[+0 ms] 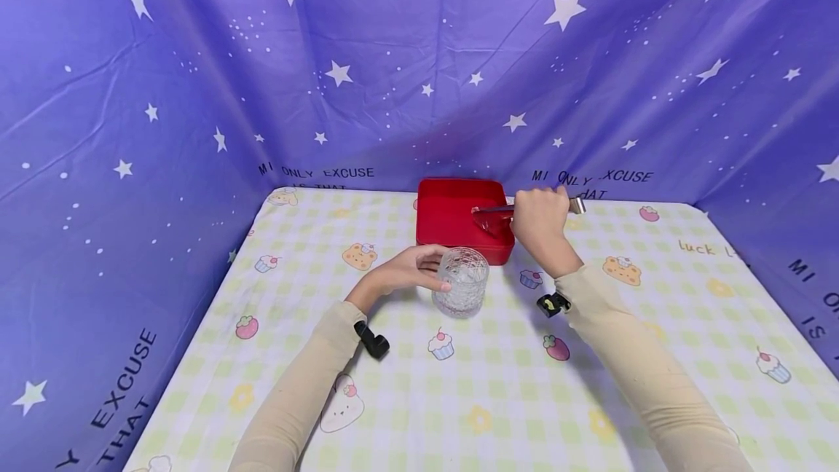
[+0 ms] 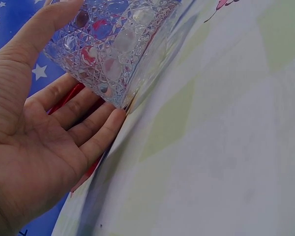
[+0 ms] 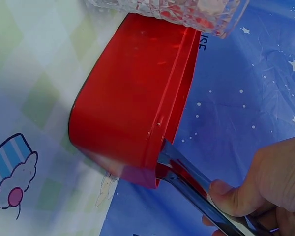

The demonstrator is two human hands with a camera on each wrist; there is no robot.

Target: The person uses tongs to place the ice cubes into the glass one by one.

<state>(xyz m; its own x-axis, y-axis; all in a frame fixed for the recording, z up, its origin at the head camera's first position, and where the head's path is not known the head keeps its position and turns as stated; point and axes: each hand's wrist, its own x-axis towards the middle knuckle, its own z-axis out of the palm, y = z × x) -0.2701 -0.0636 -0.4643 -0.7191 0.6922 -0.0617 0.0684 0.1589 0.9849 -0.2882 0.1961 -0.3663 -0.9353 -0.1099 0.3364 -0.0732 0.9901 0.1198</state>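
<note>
A clear cut-glass tumbler [image 1: 462, 286] stands upright on the table in front of the red box [image 1: 468, 252]. My left hand [image 1: 414, 268] holds its left side, with the thumb at the front and the fingers behind; the left wrist view shows the fingers near the base of the tumbler [image 2: 105, 54]. My right hand [image 1: 541, 223] grips metal tongs [image 1: 496, 208] around their arms, above the box's right side. The tongs [image 3: 191, 189] slope over the rim into the box. In the right wrist view, the box wall [image 3: 128, 93] hides their tips.
A checked cloth [image 1: 400, 392] printed with cupcakes, bears and strawberries covers the table. Purple star-printed curtains [image 1: 406, 42] hang close behind the box and along both sides. Small black cameras [image 1: 372, 341] are strapped to both wrists, over beige sleeves.
</note>
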